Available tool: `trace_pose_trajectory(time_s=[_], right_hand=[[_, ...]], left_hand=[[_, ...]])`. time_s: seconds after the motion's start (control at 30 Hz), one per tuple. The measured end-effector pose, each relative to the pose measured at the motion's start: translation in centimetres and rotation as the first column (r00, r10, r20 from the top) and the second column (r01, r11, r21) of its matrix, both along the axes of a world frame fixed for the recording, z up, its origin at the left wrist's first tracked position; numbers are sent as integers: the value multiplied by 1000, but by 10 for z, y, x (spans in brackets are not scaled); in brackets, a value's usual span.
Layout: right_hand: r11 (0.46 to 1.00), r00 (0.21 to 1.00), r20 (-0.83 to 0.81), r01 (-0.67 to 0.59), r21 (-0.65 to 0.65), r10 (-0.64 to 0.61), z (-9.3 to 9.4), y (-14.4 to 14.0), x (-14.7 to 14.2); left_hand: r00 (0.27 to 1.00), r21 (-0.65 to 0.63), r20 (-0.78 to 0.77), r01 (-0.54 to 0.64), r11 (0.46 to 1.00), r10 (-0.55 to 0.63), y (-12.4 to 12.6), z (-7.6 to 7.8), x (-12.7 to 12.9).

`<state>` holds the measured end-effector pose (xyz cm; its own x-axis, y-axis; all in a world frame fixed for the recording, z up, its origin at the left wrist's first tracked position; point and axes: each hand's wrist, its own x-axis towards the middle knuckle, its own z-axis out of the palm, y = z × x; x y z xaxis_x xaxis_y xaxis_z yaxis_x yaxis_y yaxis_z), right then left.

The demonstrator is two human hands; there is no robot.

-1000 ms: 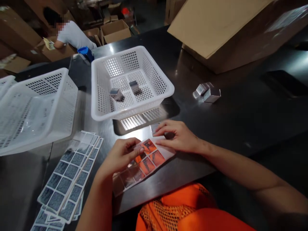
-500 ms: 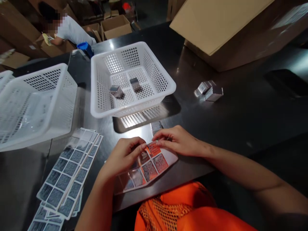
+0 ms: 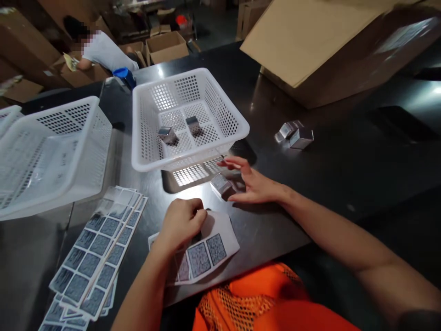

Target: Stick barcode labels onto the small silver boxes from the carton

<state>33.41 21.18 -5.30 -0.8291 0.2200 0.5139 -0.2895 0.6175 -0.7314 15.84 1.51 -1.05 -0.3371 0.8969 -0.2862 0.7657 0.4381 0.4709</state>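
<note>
My left hand (image 3: pixel 182 224) is closed, thumb pressed to the curled fingers, over a sheet of square grey stickers (image 3: pixel 199 258). A dark sliver shows at the thumb tip, too small to name. The sheet lies near the table's front edge, partly hidden by this hand; its upper right part is bare white. To its right, my right hand (image 3: pixel 253 181) is open, fingers and thumb spread around a small silvery box (image 3: pixel 221 185) on the table. I cannot tell whether the hand touches that box.
A white basket (image 3: pixel 191 158) ahead holds two small silvery boxes. Two more boxes (image 3: pixel 301 138) stand to the right, before a large carton (image 3: pixel 317 78). Stacked sticker sheets (image 3: pixel 99 243) and another white basket (image 3: pixel 98 151) are at left. A person (image 3: pixel 106 50) bends over cartons behind.
My right hand has left the sticker sheet and moved up to the small box, opening. My left hand has closed more tightly. An upper sticker square at the sheet's right is gone, showing white.
</note>
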Motion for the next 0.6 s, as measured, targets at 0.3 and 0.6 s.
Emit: trace_pose_trajectory(time_s=[0.3, 0.6], right_hand=[[993, 984, -174, -16, 120, 37, -22, -30, -20], [935, 888, -319, 264, -236, -332, 29, -29, 11]], left_hand=[[989, 155, 132, -85, 984, 65, 4, -14, 7], [829, 236, 559, -189, 953, 26, -2, -31, -1]])
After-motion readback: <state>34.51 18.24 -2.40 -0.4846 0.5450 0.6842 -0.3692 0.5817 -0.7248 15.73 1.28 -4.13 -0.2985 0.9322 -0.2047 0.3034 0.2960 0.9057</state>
